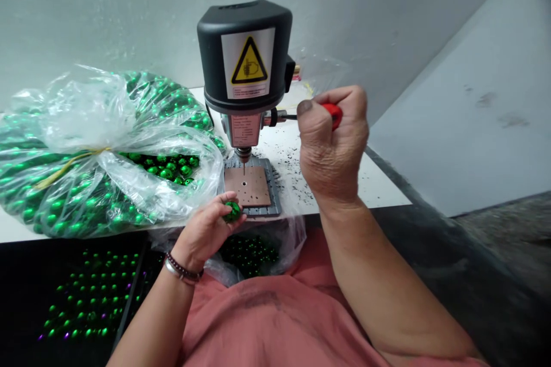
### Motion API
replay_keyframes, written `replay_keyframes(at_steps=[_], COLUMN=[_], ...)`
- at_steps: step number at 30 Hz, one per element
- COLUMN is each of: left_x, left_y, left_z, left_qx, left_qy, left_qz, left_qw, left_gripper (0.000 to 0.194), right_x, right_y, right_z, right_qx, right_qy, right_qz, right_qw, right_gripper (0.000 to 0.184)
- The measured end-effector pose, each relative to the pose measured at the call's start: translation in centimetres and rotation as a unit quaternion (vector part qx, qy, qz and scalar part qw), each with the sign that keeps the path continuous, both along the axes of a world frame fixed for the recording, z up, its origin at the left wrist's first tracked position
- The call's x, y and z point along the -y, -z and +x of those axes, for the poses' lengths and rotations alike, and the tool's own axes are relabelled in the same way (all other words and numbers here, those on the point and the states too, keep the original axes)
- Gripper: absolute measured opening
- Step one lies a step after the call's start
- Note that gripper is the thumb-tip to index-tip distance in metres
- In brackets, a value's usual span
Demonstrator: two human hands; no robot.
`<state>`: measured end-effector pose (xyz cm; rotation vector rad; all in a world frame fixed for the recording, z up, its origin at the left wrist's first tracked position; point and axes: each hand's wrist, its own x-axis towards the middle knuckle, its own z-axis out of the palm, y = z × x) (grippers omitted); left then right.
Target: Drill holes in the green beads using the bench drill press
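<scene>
A shiny green ball (pixel 233 212) is pinched in the fingers of my left hand (pixel 210 221), just in front of the drill press base (pixel 276 198). My right hand (pixel 333 140) is closed around the red-knobbed feed lever (pixel 334 116) at the right side of the drill press (pixel 245 57). The thin drill bit (pixel 244 170) points down, above a brown plate (pixel 258 186) that has a small hole near its middle. My left hand is apart from the bit. The ball's underside is hidden by my fingers.
A large clear bag of green balls (pixel 163 206) fills the table's left side, opened at its front. Another bag of green balls (pixel 249 255) hangs below the table edge. Dark shavings (pixel 290 155) litter the white table. More balls (pixel 92 292) lie at lower left.
</scene>
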<state>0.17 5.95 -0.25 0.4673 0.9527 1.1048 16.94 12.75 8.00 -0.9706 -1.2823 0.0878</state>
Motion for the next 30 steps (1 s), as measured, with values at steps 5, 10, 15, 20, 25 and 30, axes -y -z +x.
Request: replay_keyframes(at_steps=[5,10,15,20,25,30], left_x=[-0.9,-1.5,-1.7,-2.2,-3.6,-5.9], left_y=[-0.1,0.2,0.5,0.7,1.0,2.3], left_z=[0.0,-0.4,-0.6,-0.3,-0.5,-0.7], left_qx=[0.043,0.004,-0.012,-0.063,-0.207,-0.433], left_qy=[-0.028,-0.032,0.032,-0.001,-0.013,-0.017], left_qz=[-0.020,0.007,-0.011,0.018,0.076,0.156], left_qw=[0.998,0.999,0.999,0.998,0.975,0.888], left_gripper=[0.033,0.023,0.028,0.049,0.052,0.060], right_x=[0.1,0.1,0.1,0.3,0.3,0.3], right_y=[0.0,-0.1,0.0,-0.1,-0.1,0.0], right_z=[0.1,0.1,0.2,0.2,0.3,0.4], right_qx=[-0.007,-0.005,0.000,-0.014,-0.006,0.006], right_qy=[-0.004,-0.007,-0.017,-0.030,-0.015,-0.014], right_qz=[-0.004,-0.012,-0.010,-0.017,-0.021,-0.010], right_qw=[1.000,1.000,1.000,0.999,1.000,1.000], right_gripper=[0.019,0.019,0.018,0.019,0.019,0.017])
